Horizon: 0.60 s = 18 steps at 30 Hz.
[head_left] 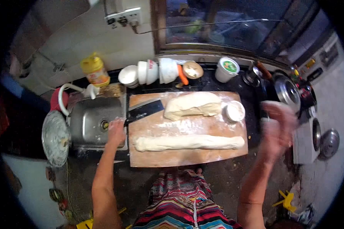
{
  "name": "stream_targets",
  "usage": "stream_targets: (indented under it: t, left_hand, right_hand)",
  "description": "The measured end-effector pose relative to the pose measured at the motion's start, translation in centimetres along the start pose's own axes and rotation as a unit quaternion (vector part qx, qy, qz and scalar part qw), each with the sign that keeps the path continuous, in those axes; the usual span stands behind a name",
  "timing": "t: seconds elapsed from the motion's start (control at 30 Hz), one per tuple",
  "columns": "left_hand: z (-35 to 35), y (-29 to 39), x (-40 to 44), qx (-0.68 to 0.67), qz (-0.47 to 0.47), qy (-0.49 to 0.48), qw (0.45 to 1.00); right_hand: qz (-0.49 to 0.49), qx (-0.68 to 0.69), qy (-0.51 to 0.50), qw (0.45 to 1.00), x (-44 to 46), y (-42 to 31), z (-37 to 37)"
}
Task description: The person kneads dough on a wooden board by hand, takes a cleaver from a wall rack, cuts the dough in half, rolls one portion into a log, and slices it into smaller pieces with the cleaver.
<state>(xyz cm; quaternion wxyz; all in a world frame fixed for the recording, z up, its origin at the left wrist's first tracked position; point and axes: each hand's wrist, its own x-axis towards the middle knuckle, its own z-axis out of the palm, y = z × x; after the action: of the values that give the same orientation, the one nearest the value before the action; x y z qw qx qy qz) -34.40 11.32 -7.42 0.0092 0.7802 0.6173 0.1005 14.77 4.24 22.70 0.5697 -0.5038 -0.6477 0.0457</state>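
Note:
My left hand point(116, 129) is closed at the handle end of a dark-bladed cleaver point(144, 111), which lies flat on the left of a wooden board point(191, 157). My right hand point(278, 124) is raised beyond the board's right edge, its fingers smeared by motion; whether it holds anything cannot be made out. A long roll of dough point(189, 142) stretches across the near half of the board. Behind it sits a thicker lump of dough point(193, 105), with a small white tub point(235, 111) at its right. Flour dusts the wood between them.
A steel sink point(91, 114) with a white faucet point(67, 95) adjoins the board's left side. Along the back stand a yellow oil jug point(95, 71), stacked white bowls point(148, 71) and a lidded white bucket point(227, 70). A lidded pot point(286, 92) is at the right.

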Motion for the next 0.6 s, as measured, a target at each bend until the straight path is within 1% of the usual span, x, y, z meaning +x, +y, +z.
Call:
stream_targets:
  t: [0.03, 0.1, 0.13, 0.17, 0.2, 0.23, 0.27, 0.3, 0.33, 0.37, 0.4, 0.43, 0.47, 0.53, 0.57, 0.6]
  left_hand:
    - [0.8, -1.1, 0.4, 0.023, 0.026, -0.003, 0.999]
    - [1.3, -1.5, 2.1, -0.059, -0.035, -0.088, 0.994]
    - [1.1, -0.7, 2.9, -0.064, -0.048, -0.11, 0.991]
    - [0.2, -0.1, 3.2, -0.063, -0.066, -0.133, 0.987]
    - [-0.2, 0.2, 3.3, -0.06, -0.089, -0.156, 0.982]
    - [0.1, 0.3, 3.1, -0.073, -0.091, -0.131, 0.984]
    - [0.3, 0.3, 2.7, -0.083, -0.096, -0.108, 0.986]
    - [0.3, 0.5, 2.3, -0.094, -0.101, -0.085, 0.987]
    - [-0.4, 1.2, 2.1, -0.108, -0.128, -0.09, 0.982]
    - [-1.5, 2.2, 1.6, -0.123, -0.157, -0.094, 0.975]
    - [-2.4, 3.1, 0.9, -0.136, -0.189, -0.098, 0.967]
    - [-2.9, 3.9, 0.1, -0.157, -0.197, -0.073, 0.965]
    - [-4.3, 5.4, -0.3, -0.209, -0.201, -0.065, 0.955]
    - [-7.5, 10.1, -2.2, -0.309, -0.218, -0.049, 0.924]
    - [-7.7, 12.6, -3.2, -0.329, -0.201, 0.014, 0.923]
    - [-7.7, 15.0, -3.9, -0.313, -0.221, 0.027, 0.923]
  right_hand:
    - [-0.062, 0.062, 0.123, 0.989, 1.1, -2.6, -2.0]
    - [-0.176, 0.184, 0.146, 0.956, 1.1, -4.7, -6.4]
    - [-0.185, 0.168, 0.145, 0.957, 0.4, -5.0, -7.3]
    - [-0.149, 0.104, 0.143, 0.973, -0.9, -4.3, -7.5]
    - [-0.077, 0.01, 0.126, 0.989, -2.2, -3.3, -7.3]
    - [0.025, -0.051, 0.073, 0.996, -3.2, -1.4, -7.0]
    - [0.144, -0.07, -0.02, 0.987, -4.4, 1.8, -7.3]
    - [0.301, -0.01, -0.047, 0.953, -6.4, 5.0, -7.1]
    - [0.271, -0.075, -0.098, 0.955, -9.6, 9.7, -7.8]
    - [0.32, -0.07, -0.11, 0.938, -13.3, 14.1, -8.4]
    - [0.343, -0.119, -0.176, 0.915, -16.1, 18.1, -9.3]
    - [0.27, -0.193, -0.225, 0.916, -18.7, 21.2, -9.8]
    - [0.26, -0.18, -0.262, 0.912, -19.1, 22.0, -9.6]
    - [0.23, -0.21, -0.313, 0.897, -19.1, 22.9, -8.1]
    - [0.242, -0.215, -0.321, 0.89, -19.6, 23.2, -7.4]
    - [0.253, -0.221, -0.327, 0.883, -20.2, 23.7, -6.8]
